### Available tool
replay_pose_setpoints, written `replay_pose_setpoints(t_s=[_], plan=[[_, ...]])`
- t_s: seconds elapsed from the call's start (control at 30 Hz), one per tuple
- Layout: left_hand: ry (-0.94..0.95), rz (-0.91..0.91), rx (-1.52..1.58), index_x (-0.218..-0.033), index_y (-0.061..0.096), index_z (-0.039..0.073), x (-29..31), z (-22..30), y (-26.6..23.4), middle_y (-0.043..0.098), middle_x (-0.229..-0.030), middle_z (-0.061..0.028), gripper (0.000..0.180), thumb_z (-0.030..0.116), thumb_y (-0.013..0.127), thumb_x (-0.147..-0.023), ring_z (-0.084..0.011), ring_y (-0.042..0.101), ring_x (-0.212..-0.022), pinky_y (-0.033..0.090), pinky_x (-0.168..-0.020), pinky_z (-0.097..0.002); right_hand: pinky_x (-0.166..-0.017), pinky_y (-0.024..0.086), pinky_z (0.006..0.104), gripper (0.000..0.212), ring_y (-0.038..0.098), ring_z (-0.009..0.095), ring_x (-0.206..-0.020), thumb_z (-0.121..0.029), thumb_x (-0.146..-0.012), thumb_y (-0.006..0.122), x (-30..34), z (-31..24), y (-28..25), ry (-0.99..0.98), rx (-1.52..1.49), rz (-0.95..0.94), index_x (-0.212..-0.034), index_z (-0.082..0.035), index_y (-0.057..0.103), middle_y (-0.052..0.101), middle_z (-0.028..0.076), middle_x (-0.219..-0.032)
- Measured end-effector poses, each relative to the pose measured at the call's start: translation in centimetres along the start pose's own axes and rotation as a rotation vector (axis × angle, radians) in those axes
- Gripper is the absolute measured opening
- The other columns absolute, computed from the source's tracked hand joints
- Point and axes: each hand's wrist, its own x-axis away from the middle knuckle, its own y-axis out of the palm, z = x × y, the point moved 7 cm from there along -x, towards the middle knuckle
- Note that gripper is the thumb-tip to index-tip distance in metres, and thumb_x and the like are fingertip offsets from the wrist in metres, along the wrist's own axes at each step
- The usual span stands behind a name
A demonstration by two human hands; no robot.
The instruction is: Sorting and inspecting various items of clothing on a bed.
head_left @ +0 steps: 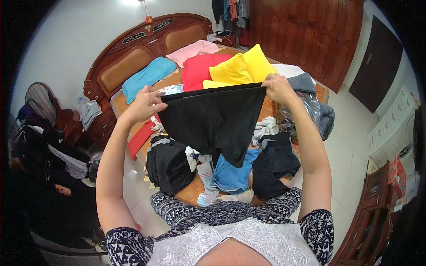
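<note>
While the black garment (191,119) is held up over the bed (269,111), its top edge is stretched left to right, 1 end pinched in the fingers of the left hand (144,105), 1 in those of the right hand (279,88); neither is nearer. Cloth is left hanging below that edge. Nearer the body, a blue garment (235,175) is flanked by 2 dark heaps (171,164). Yellow pillows (230,71) are piled beyond; the room is backed by a wardrobe (306,35).

I see open air flanking the lower half of the black garment (213,119); beyond it, yellow pillows (259,64) obstruct, and below it a black heap (171,168), blue cloth (235,175) and dark clothes (275,164) crowd.
</note>
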Motion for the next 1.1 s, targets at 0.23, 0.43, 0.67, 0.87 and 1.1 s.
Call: replay_pose_setpoints(t_s=[0.23, 0.43, 0.67, 0.87, 1.1], plan=[[-0.037, -0.028, -0.257, -0.077, 0.065, 0.0, -0.9, -0.6, 2.7, 0.059, -0.075, -0.0133, 0.015, 0.015, 0.062, -0.079, -0.0315, 0.049, -0.078, 0.041, -0.074, -0.0402, -0.083, 0.042, 0.0404, 0.021, 0.054, 0.03, -0.094, -0.022, -0.073, 0.064, -0.2, -1.8, 0.3, 0.01, 0.007, -0.026, -0.088, -0.006, 0.067, 0.059, 0.013, -0.091], [0.071, 0.051, -0.102, -0.085, 0.064, -0.002, -1.2, 1.7, 2.1, 0.061, -0.078, -0.0164, 0.012, 0.007, 0.061, -0.078, -0.0321, 0.056, -0.072, 0.046, -0.067, -0.0386, -0.07, 0.046, 0.0369, 0.021, 0.057, 0.033, -0.079, -0.01, -0.07, 0.068, 2.3, -1.6, 2.0, 0.023, -0.256, 0.276, -0.086, -0.001, 0.059, 0.059, 0.016, -0.088], [-0.276, 0.259, 0.93, -0.096, 0.065, -0.003, 0.3, 1.1, 3.0, 0.066, -0.087, -0.0067, 0.017, 0.001, 0.06, -0.08, -0.0109, 0.06, -0.078, 0.048, -0.071, -0.0258, -0.057, 0.04, 0.0208, 0.017, 0.051, 0.007, -0.066, 0.003, -0.076, 0.053, 5.2, -0.3, 3.8, 0.472, -1.211, 0.312, -0.092, -0.003, 0.055, 0.055, 0.0, -0.078], [-0.256, 0.355, 1.17, -0.102, 0.064, -0.001, 0.4, 0.2, 2.6, 0.064, -0.096, -0.0053, 0.025, -0.006, 0.057, -0.079, -0.0102, 0.059, -0.083, 0.048, -0.074, -0.0244, -0.044, 0.037, 0.017, 0.025, 0.049, 0.003, -0.055, 0.004, -0.076, 0.049, 5.6, -3.4, 1.1, 0.446, -1.586, -0.046, -0.099, -0.006, 0.053, 0.055, -0.002, -0.077], [-0.064, 0.274, 0.021, -0.097, 0.062, -0.004, -3.6, -0.3, 9.8, 0.053, -0.092, -0.0248, 0.029, -0.007, 0.049, -0.071, -0.0391, 0.055, -0.084, 0.046, -0.077, -0.0413, -0.081, 0.044, 0.0393, 0.034, 0.054, 0.038, -0.094, -0.002, -0.071, 0.056, 4.3, 0.0, 8.1, 0.182, -0.358, -0.059, -0.104, 0.004, 0.058, 0.054, 0.023, -0.097]])
